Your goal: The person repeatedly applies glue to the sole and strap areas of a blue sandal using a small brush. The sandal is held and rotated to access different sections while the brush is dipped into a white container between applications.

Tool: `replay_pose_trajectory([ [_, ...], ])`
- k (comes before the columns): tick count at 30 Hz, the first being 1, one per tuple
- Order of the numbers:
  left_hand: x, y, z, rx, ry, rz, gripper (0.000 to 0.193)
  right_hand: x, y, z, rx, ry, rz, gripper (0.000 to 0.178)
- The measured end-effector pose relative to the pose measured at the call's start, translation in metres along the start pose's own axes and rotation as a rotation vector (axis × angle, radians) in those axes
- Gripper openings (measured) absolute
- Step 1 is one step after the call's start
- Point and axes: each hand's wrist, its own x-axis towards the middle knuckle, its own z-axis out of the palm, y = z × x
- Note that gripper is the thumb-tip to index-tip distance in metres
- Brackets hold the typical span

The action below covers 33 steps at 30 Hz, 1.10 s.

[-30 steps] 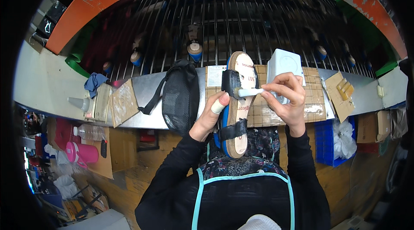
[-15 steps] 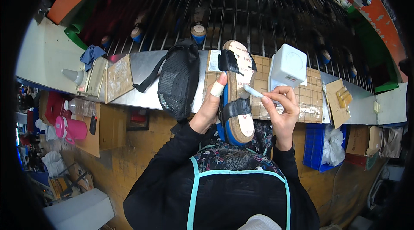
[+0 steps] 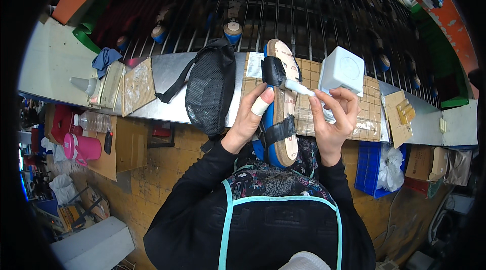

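Note:
My left hand (image 3: 246,124) grips a sandal (image 3: 288,107) by its blue side, thumb up, with a pale wrap around the thumb. The sandal has a blue body, a cork-edged cream underside facing up, and two black straps folded over its edges. In my right hand (image 3: 335,124), between thumb and fingertips, is a short pale tool (image 3: 298,87) with a rounded end. That end lies over the underside near the upper strap; whether it touches cannot be made out. Just beyond my right hand stands a white box-shaped container (image 3: 342,71).
Cardboard (image 3: 367,99) covers part of the metal ledge (image 3: 172,78). A black mesh bag (image 3: 210,90) lies left of the sandal. Beyond runs a rack of metal rollers (image 3: 202,22) carrying several blue-bodied pieces. A blue crate (image 3: 368,168) and a pink jug (image 3: 83,148) are below the ledge.
The pale tool has moved up the underside, from near the lower strap toward the upper one, and lies at a flatter angle. The sandal has shifted slightly upward in view.

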Motion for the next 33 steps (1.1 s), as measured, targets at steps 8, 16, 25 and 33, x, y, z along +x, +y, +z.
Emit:
replay_pose_trajectory([
  [8, 0.008, -0.003, -0.006, 0.002, 0.010, -0.009, 0.060, -0.010, 0.010, -0.005, 0.185, -0.143, 0.118, 0.019],
  [16, 0.017, -0.003, -0.005, -0.035, 0.023, 0.032, 0.057, -0.021, 0.010, -0.012, 0.229, -0.180, 0.146, 0.018],
  [25, 0.027, 0.005, -0.003, 0.054, 0.014, 0.044, 0.066, -0.029, 0.014, -0.021, 0.261, -0.194, 0.122, 0.019],
  [33, 0.023, 0.011, 0.006, -0.060, -0.025, -0.032, 0.065, -0.020, 0.021, -0.035, 0.326, -0.230, -0.027, 0.018],
])
